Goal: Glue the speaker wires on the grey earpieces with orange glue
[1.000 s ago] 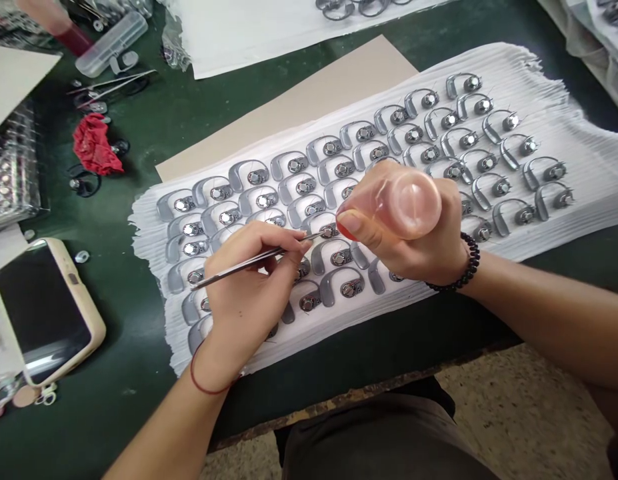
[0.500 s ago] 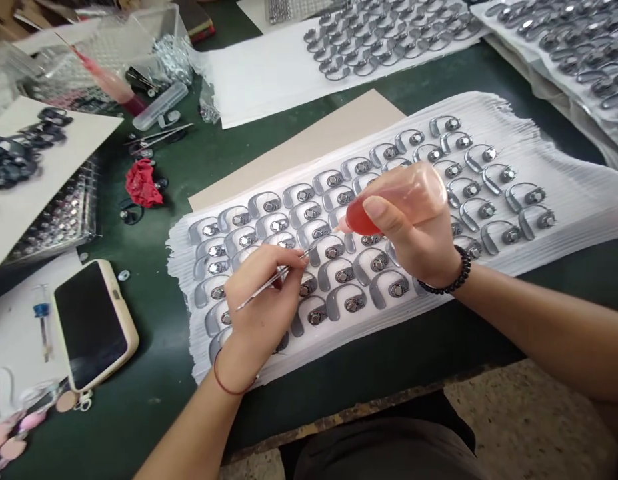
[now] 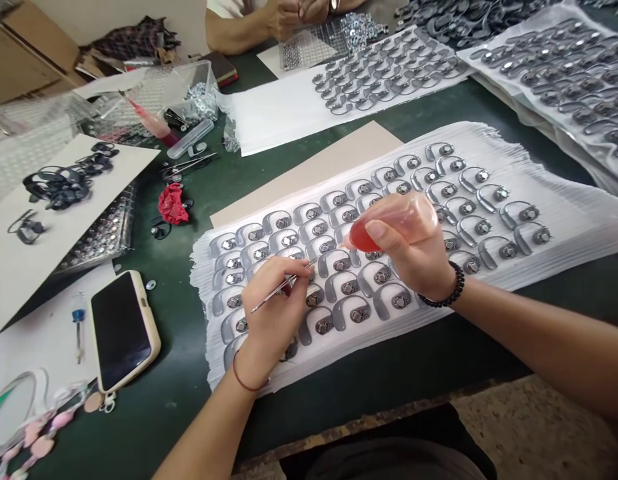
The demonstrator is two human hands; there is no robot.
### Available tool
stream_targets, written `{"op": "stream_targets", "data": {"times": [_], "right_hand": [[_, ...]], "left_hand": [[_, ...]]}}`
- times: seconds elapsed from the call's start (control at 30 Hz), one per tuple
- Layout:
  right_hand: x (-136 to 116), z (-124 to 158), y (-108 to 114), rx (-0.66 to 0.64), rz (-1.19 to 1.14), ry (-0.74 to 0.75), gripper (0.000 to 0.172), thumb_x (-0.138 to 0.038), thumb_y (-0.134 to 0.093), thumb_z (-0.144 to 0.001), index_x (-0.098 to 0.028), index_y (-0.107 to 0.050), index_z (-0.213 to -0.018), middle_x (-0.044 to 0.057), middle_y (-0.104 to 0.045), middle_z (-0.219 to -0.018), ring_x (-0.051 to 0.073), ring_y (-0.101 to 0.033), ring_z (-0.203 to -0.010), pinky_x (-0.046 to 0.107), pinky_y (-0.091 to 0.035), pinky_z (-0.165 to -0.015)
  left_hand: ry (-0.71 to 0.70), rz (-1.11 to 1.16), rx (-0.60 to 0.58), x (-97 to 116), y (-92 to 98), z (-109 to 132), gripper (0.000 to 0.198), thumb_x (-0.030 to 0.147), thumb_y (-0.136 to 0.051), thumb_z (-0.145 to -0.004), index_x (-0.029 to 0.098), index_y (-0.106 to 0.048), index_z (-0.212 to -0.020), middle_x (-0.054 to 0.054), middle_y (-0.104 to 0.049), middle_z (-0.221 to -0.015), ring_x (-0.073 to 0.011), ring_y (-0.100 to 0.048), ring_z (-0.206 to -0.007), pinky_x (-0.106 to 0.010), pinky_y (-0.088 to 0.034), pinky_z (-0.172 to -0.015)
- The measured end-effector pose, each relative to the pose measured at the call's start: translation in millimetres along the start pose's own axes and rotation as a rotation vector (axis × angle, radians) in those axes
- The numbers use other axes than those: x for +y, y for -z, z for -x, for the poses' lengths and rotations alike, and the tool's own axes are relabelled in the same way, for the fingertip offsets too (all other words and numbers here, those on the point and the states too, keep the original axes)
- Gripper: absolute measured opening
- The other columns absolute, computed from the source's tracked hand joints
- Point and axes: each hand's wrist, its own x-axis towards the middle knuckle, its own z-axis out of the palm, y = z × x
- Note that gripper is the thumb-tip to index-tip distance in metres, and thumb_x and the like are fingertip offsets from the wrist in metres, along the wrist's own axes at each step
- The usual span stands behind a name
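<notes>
My left hand [image 3: 273,310] pinches thin metal tweezers [image 3: 283,287] whose tip rests on a grey hook-shaped part with a metal disc. My right hand [image 3: 413,257] grips a small squeeze bottle of reddish liquid [image 3: 396,223], its nozzle pointing left and down near the tweezers' tip. Both hands hover over rows of grey hook-shaped parts [image 3: 489,207] laid on a stack of white paper [image 3: 563,200] on the green table.
A phone [image 3: 121,330] lies at the left, near a red cloth [image 3: 173,203] and spare tweezers [image 3: 186,165]. More sheets of parts [image 3: 383,73] lie at the back and right. Another person's hands [image 3: 293,12] work across the table. Clear plastic boxes [image 3: 159,93] stand back left.
The view has tilted up and pulled back, showing more of the far table and another person's hands. My hands keep their hold and stay over the same parts.
</notes>
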Motion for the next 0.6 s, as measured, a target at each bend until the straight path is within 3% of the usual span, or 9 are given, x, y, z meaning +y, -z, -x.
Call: {"op": "stream_targets", "data": {"times": [0.2,0.43,0.53,0.6], "right_hand": [[0,-1,0,-0.001,-0.022,-0.006,0.018,-0.035,-0.060,-0.080,-0.017,-0.059,-0.075,0.002,-0.063,-0.076,0.012,-0.061,-0.073,0.027,-0.051,-0.066],[-2,-4,0,-0.023,-0.129,-0.079,0.020,-0.038,-0.061,-0.079,-0.018,-0.059,-0.077,0.001,-0.062,-0.075,0.011,-0.060,-0.072,0.026,-0.052,-0.065],[-4,-11,4,-0.055,-0.189,-0.111,0.026,-0.043,-0.056,-0.082,-0.018,-0.059,-0.075,0.001,-0.061,-0.070,0.007,-0.054,-0.057,0.021,-0.046,-0.049],[-7,-18,9,-0.095,-0.250,-0.166,0.034,-0.048,-0.049,-0.085,-0.018,-0.059,-0.074,0.002,-0.061,-0.068,0.005,-0.044,-0.044,0.020,-0.033,-0.036]], "left_hand": [[-0.024,-0.016,-0.057,4,1.0,0,0.017,0.003,-0.058,-0.074,0.017,-0.057,-0.065,0.001,-0.065,-0.071,-0.0111,-0.063,-0.072,-0.019,-0.045,-0.052],[-0.077,-0.042,0.047,8,13.3,-7,0.016,0.002,-0.063,-0.072,0.017,-0.059,-0.069,0.000,-0.066,-0.076,-0.0133,-0.065,-0.076,-0.023,-0.052,-0.061],[-0.141,-0.072,0.116,18,25.0,-15,0.018,0.000,-0.065,-0.070,0.018,-0.059,-0.070,0.000,-0.066,-0.077,-0.0148,-0.065,-0.079,-0.025,-0.053,-0.066],[-0.198,-0.105,0.137,25,32.3,-21,0.021,-0.002,-0.066,-0.067,0.018,-0.059,-0.069,0.000,-0.065,-0.075,-0.0151,-0.065,-0.080,-0.026,-0.053,-0.068]]}}
